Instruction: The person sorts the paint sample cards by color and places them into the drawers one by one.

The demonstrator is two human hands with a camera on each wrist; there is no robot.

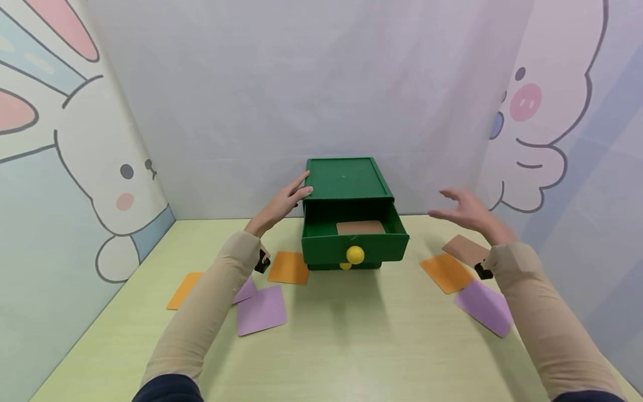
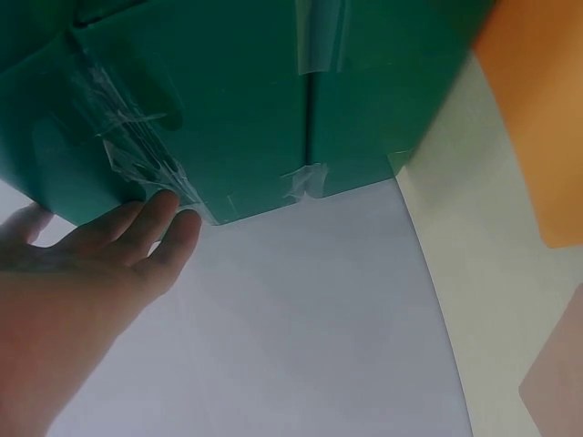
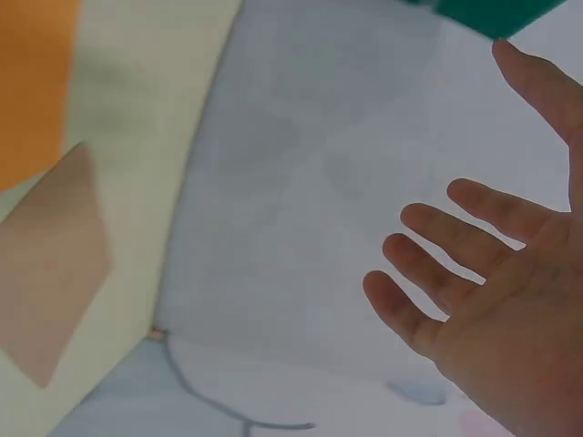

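A green drawer box (image 1: 346,178) stands at the back of the table, its upper drawer (image 1: 326,249) pulled out by a round yellow knob (image 1: 355,255). Inside that drawer lies a brown card (image 1: 360,227). My left hand (image 1: 281,206) rests its fingertips against the box's upper left side; in the left wrist view the fingers (image 2: 157,223) lie along the green side, which has clear tape on it. To the right of the box, my right hand (image 1: 464,211) is held in the air, apart from it, with spread fingers and nothing in them.
Left of the box lie orange cards (image 1: 288,268) and purple cards (image 1: 262,310), partly behind my left sleeve. On the right lie an orange card (image 1: 447,273), a brown card (image 1: 465,250) and a purple card (image 1: 484,307). A pale curtain wall (image 1: 251,111) rises behind the table.
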